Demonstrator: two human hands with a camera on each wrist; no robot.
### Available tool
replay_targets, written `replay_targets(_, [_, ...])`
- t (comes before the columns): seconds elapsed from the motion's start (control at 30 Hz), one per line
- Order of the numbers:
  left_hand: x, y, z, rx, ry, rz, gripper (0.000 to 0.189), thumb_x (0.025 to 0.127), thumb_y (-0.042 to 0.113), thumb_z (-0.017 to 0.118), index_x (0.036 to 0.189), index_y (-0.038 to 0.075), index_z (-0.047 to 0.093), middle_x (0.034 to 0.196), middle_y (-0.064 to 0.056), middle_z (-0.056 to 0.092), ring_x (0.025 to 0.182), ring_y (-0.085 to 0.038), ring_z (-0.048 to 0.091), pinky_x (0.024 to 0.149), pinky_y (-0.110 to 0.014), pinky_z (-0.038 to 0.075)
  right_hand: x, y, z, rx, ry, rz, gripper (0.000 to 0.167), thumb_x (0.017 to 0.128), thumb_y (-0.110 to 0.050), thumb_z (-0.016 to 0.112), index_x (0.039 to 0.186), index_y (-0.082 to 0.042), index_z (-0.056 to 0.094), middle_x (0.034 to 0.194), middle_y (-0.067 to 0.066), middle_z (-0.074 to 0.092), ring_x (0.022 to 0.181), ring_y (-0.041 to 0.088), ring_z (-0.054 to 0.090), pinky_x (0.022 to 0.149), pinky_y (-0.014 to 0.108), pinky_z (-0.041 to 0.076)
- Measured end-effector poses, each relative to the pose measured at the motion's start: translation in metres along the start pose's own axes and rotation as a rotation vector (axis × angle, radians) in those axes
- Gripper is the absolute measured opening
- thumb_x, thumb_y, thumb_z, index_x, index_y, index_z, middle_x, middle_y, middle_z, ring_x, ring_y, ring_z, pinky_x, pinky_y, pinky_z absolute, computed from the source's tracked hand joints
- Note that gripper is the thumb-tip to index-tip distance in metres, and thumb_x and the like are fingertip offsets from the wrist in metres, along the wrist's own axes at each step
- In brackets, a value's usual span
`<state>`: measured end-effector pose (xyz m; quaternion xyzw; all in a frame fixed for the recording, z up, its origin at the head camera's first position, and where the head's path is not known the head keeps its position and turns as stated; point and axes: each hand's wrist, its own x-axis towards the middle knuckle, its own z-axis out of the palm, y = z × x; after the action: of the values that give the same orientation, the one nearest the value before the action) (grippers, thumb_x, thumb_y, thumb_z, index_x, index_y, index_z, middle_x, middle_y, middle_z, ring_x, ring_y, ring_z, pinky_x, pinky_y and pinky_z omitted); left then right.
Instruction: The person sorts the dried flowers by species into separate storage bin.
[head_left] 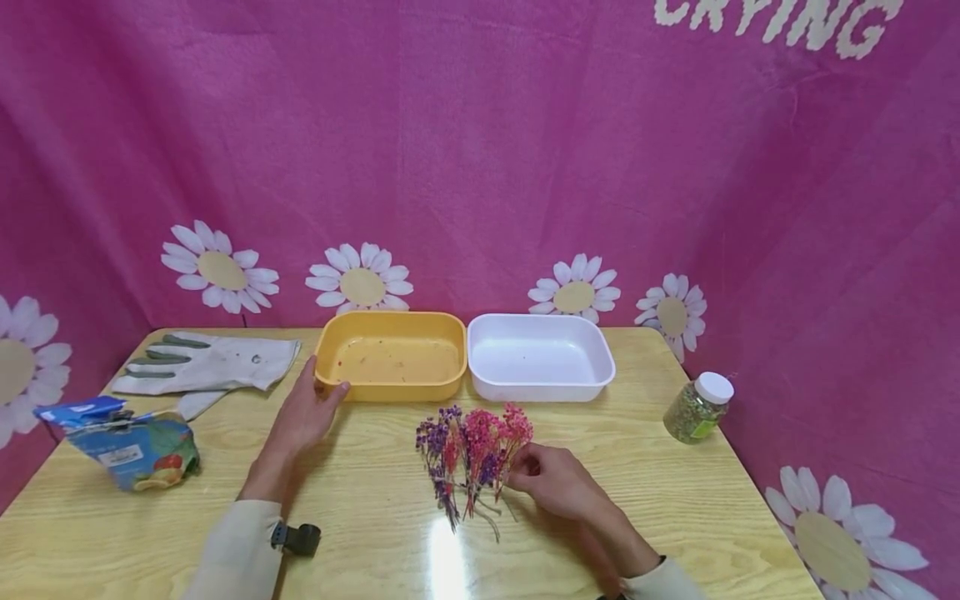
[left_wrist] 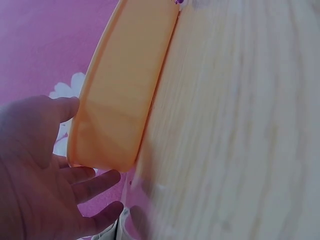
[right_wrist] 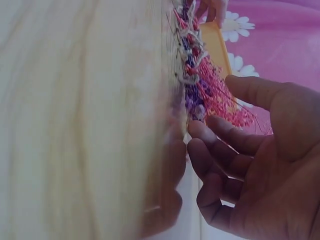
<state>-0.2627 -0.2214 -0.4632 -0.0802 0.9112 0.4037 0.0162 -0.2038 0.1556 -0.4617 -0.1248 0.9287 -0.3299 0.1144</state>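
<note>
At the near left corner of the yellow plastic tub (head_left: 405,392), my left hand (head_left: 303,421) rests with the thumb at the rim. The left wrist view shows its other fingers loosely spread along the tub's end wall. Small bunches of dried flowers, purple ones (head_left: 432,437) and pink ones (head_left: 483,429), lie side by side on the table, stems toward me. My right hand (head_left: 558,482) is at their right side, fingertips beside the pink bunch. In the right wrist view its thumb and fingers (right_wrist: 232,132) stand apart, with thin string tied round the stems beyond.
A white plastic tub (head_left: 540,392) stands right of the yellow one. Work gloves (head_left: 225,362) and a crumpled blue bag (head_left: 138,450) lie on the left of the wooden table (head_left: 375,533). A jar with a white lid (head_left: 697,408) is at the right edge. Pink cloth (head_left: 480,150) hangs behind.
</note>
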Motion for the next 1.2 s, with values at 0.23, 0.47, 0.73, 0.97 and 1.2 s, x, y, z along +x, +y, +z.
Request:
replay_targets(0.23, [0.002, -0.004, -0.001, -0.024, 0.015, 0.0, 0.085, 0.099, 0.046, 0.047, 0.156, 0.007, -0.003, 0.159, -0.025, 0.018, 0.146, -0.044, 0.017, 0.117, -0.06, 0.016, 0.004, -0.006, 0.006, -0.029, -0.01, -0.011, 0.015, 0.083, -0.04, 0.071, 0.081, -0.025, 0.069, 0.074, -0.011, 0.064, 0.067, 0.008, 0.055, 0.063, 0.025, 0.044])
replay_targets(0.47, [0.001, -0.004, -0.001, -0.047, 0.016, 0.002, 0.085, 0.099, 0.045, 0.048, 0.156, 0.007, -0.003, 0.158, -0.025, 0.021, 0.146, -0.042, 0.021, 0.118, -0.059, 0.016, 0.005, -0.008, 0.009, -0.04, -0.006, -0.004, 0.011, 0.083, -0.034, 0.071, 0.075, -0.026, 0.07, 0.074, -0.012, 0.067, 0.062, 0.008, 0.054, 0.059, 0.025, 0.043])
replay_targets(0.73, [0.001, -0.005, -0.003, -0.098, 0.021, -0.015, 0.082, 0.099, 0.045, 0.046, 0.156, 0.011, -0.001, 0.156, -0.024, 0.025, 0.141, -0.039, 0.034, 0.117, -0.056, 0.021, 0.006, -0.007, 0.013, -0.053, 0.01, 0.036, 0.016, 0.073, -0.038, 0.079, 0.07, -0.026, 0.07, 0.066, -0.011, 0.065, 0.059, 0.009, 0.053, 0.057, 0.025, 0.043])
replay_targets(0.97, [0.0, -0.005, -0.005, -0.164, 0.065, -0.002, 0.072, 0.101, 0.039, 0.046, 0.156, 0.009, 0.01, 0.158, -0.02, 0.025, 0.135, -0.039, 0.044, 0.106, -0.05, 0.043, 0.007, -0.01, 0.016, -0.132, 0.038, 0.024, 0.012, 0.073, -0.031, 0.077, 0.068, -0.024, 0.069, 0.064, -0.011, 0.062, 0.055, 0.009, 0.051, 0.053, 0.024, 0.042])
replay_targets(1.2, [0.0, -0.005, -0.004, -0.169, 0.057, -0.005, 0.072, 0.101, 0.038, 0.046, 0.156, 0.01, 0.009, 0.158, -0.022, 0.024, 0.136, -0.039, 0.043, 0.107, -0.049, 0.041, 0.006, -0.009, 0.012, -0.042, 0.011, 0.079, 0.007, 0.077, -0.023, 0.073, 0.073, -0.02, 0.068, 0.071, -0.005, 0.063, 0.063, 0.012, 0.054, 0.058, 0.027, 0.046])
